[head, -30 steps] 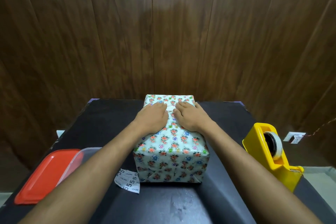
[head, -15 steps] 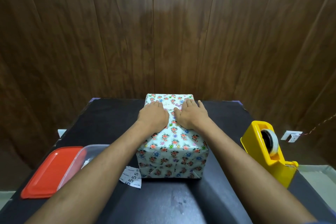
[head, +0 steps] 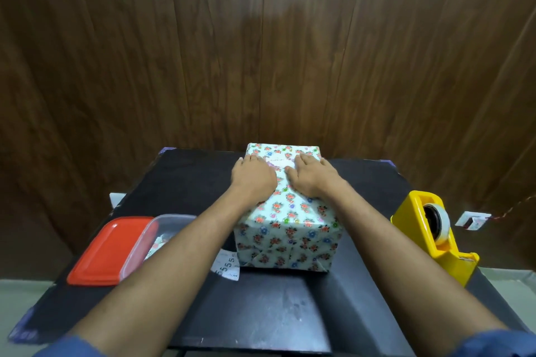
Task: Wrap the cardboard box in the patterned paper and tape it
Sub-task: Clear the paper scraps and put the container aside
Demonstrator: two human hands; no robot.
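The box (head: 290,229), fully covered in white paper with small coloured flowers, stands in the middle of the black table (head: 275,304). Its near end shows folded triangular flaps. My left hand (head: 252,177) lies flat on the left part of the box's top, fingers straight and pointing away. My right hand (head: 311,178) presses flat on the right part of the top. Between the two hands a small pale patch with a pink mark shows on the paper. The box's far end is hidden.
A yellow tape dispenser (head: 432,236) with a white roll stands at the table's right edge. A clear plastic tub (head: 156,236) and its red lid (head: 108,251) lie at the left. A printed paper scrap (head: 227,266) lies by the box's near left corner. A wooden wall stands behind.
Both hands have slid apart and toward the far end of the box's top, uncovering the pale patch between them. The box has stayed in place.
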